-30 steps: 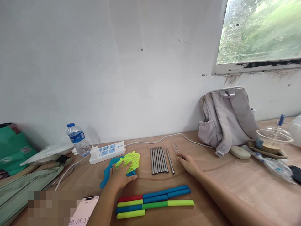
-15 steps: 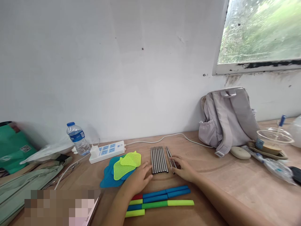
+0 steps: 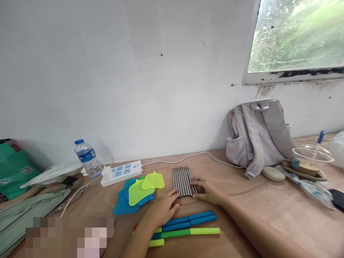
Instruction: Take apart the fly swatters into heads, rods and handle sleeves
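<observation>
Several slim metal rods (image 3: 182, 181) lie side by side in a tight row on the table, pointing toward the wall. My left hand (image 3: 163, 208) rests at the row's near left corner, fingers stretched out and fingertips touching the rods, thumb apart. At the right edge, my right hand (image 3: 206, 191) has its bent fingers and thumb on the outermost rod, partly hiding it. Left of the row are mesh fly swatter heads: yellow-green ones (image 3: 138, 193) over blue ones (image 3: 122, 200). Nearer me lie foam tubes in blue (image 3: 201, 216), green (image 3: 176, 233) and yellow-green (image 3: 205, 231), partly behind my left forearm.
A white power strip (image 3: 126, 173) and a water bottle (image 3: 88, 157) stand at the back left. Its cable runs along the wall to a grey backpack (image 3: 260, 136). Farther right are an oval beige case (image 3: 273, 174) and a plastic cup (image 3: 309, 161).
My right hand has brought the separate rods on the right leftward against the row. My left hand has moved right onto the row's left edge, uncovering more of the swatter heads.
</observation>
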`<state>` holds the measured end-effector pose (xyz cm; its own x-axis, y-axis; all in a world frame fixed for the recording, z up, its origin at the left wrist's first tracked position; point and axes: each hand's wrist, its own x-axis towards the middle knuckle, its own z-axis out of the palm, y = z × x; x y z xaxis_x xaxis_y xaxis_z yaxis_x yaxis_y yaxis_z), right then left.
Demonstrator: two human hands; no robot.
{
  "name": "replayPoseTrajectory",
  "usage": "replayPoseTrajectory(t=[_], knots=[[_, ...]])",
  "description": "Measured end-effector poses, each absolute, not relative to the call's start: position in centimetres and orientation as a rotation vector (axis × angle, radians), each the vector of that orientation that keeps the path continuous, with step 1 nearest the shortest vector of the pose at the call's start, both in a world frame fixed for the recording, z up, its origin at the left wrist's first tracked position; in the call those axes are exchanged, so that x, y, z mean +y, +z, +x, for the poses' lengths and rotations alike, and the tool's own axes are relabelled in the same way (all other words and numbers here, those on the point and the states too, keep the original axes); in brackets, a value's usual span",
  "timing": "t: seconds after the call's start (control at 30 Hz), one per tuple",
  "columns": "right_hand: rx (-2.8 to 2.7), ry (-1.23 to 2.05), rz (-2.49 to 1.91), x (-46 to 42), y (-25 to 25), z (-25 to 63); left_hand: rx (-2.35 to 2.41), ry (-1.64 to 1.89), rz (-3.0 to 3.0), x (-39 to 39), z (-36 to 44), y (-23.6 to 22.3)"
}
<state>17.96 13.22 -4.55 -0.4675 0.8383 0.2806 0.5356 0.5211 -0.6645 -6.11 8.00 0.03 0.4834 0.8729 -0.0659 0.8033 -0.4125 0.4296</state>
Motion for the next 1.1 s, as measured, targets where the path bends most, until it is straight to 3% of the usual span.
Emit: replayPoseTrajectory(t=[0.37,0.67,0.9,1.1], knots=[[-2.082,0.773,-1.005,13.4,-4.3,17.7,1.485,0.29,2.504,7.3,-5.0,0.0],[-1.762,0.872,-1.027,9.5,-4.6,19.5,1.764,0.594,2.66,3.9,-6.7,-0.5],[-2.253,0.58,-1.034,2.5,-3.2,19.8,1.768,0.49,2.546,0.0,-9.7,-2.0],[-2.463,0.529,-1.07,3.0,-2.5,17.9,1.739,0.389,2.492,0.3,-8.0,-1.9]])
